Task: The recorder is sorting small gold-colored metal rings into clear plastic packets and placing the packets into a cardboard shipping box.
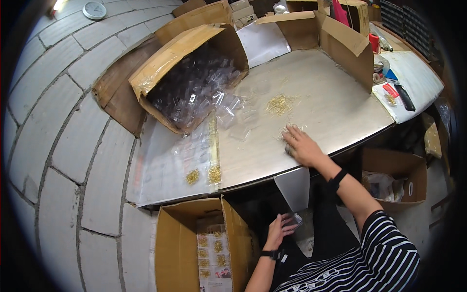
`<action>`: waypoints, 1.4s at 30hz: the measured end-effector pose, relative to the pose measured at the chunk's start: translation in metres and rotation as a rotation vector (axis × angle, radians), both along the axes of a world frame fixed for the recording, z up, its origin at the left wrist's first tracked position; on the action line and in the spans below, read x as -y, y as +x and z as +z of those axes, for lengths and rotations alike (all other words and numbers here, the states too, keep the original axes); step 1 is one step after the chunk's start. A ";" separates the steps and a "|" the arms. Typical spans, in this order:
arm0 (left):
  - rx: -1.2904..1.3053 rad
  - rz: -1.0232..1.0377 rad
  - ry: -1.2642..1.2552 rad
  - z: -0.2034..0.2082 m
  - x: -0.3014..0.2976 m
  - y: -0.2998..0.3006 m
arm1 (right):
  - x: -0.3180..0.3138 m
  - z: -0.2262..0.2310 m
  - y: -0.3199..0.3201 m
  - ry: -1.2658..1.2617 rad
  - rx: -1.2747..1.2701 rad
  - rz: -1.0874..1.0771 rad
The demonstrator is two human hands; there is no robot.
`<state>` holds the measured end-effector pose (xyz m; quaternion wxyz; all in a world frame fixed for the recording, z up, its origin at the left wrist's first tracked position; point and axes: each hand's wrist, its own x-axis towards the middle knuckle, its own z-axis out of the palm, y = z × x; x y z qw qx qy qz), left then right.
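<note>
My right hand (302, 147) lies over the near part of the tabletop, its fingers stretched out and touching a few loose thin golden pieces, too small to name exactly. A larger heap of golden pin-like pieces (281, 104) sits just beyond it. Low in front of my body, below the table edge, my left hand (276, 232) is closed around a small clear plastic box (296, 220). Whether anything is inside that box I cannot tell. More clear plastic boxes (194, 92) fill a tipped cardboard carton (146, 78), and some spill onto the table.
Two small golden heaps, one here (192, 176), lie at the table's left front. An open carton (168, 238) at lower left holds filled clear packs (218, 246). Cardboard flaps (345, 53) wall the back right. A black phone (404, 98) lies right; another carton (394, 163) stands below.
</note>
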<state>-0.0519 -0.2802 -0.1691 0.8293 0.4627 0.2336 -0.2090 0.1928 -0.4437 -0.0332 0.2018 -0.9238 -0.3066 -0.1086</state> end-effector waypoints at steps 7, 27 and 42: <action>0.081 -0.035 -0.282 -0.006 0.029 0.066 | -0.025 0.016 -0.086 -0.035 -0.084 -0.007; -0.012 -0.091 -0.256 -0.032 0.021 0.031 | 0.054 -0.015 -0.169 0.330 -0.683 0.144; 0.065 -0.013 -0.108 0.003 -0.012 0.011 | 0.026 0.014 -0.102 0.458 -0.194 0.116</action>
